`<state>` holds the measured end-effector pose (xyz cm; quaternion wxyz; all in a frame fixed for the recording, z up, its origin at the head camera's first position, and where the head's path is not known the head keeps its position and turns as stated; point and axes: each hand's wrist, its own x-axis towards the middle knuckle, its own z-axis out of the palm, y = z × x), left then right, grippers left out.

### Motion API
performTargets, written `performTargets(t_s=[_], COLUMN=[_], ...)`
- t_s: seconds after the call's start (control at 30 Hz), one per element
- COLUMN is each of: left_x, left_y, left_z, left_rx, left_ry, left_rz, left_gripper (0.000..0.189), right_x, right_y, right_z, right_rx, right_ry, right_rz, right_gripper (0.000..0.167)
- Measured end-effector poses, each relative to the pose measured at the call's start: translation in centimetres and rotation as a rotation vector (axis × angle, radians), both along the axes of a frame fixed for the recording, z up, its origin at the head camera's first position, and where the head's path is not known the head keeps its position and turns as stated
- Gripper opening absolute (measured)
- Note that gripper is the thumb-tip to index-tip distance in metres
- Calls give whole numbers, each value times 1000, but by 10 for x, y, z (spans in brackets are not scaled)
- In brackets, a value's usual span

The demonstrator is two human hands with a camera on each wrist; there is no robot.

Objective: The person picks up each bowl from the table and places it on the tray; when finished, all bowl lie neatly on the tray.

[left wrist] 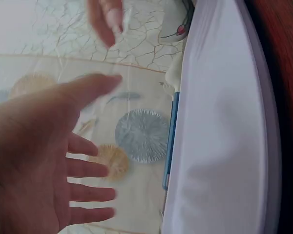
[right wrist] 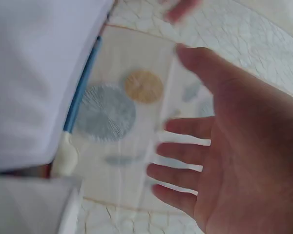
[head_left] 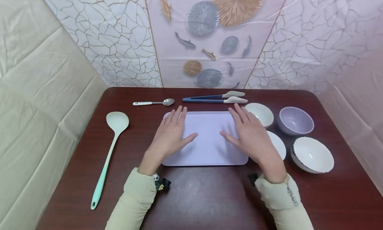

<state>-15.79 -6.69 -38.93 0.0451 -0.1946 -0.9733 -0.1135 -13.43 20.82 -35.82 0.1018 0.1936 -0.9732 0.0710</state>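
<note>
A pale lavender rectangular tray [head_left: 206, 140] lies flat in the middle of the dark wooden table. Over its left side my left hand [head_left: 169, 136] hovers with fingers straight and thumb spread inward. My right hand [head_left: 251, 133] is held the same way over the tray's right side, overlapping two white dishes in the head view. Both palms look bare in the wrist views, and each left wrist finger [left wrist: 90, 192] is extended. In the right wrist view the fingers [right wrist: 180, 153] are also spread, with the tray [right wrist: 29, 87] off to their left.
Behind the tray lie blue tongs [head_left: 206, 100] with pale tips and a small spoon [head_left: 168, 102]. A mint-green ladle [head_left: 104, 166] is at the left. On the right stand a white bowl [head_left: 260, 114], a white dish [head_left: 278, 145], a purple bowl [head_left: 295, 120] and a dark-rimmed white bowl [head_left: 312, 155].
</note>
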Motion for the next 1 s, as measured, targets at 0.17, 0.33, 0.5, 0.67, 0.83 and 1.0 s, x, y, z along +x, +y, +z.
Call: performTargets(t_s=[0.17, 0.33, 0.5, 0.67, 0.83, 1.0], left_x=[5, 20, 35, 42, 46, 45], left_y=[-28, -61, -79, -86, -89, -88], left_z=[-13, -37, -55, -66, -71, -71], left_rx=[117, 162, 240, 302, 293, 281], left_ry=[-86, -190, -264, -283, -272, -271], left_rz=[16, 53, 60, 8, -43, -70], left_gripper=[88, 96, 108, 114, 121, 125], right_x=[20, 50, 75, 90, 97, 99], right_y=[38, 93, 143, 179, 200, 213], right_z=[10, 3, -15, -28, -42, -54], right_rx=[-97, -251, -410, -538, -648, -676], right_ry=[-13, 125, 174, 35, -65, -113], right_rz=[-29, -58, -238, -440, -474, -450], right_gripper=[64, 48, 56, 85, 109, 115])
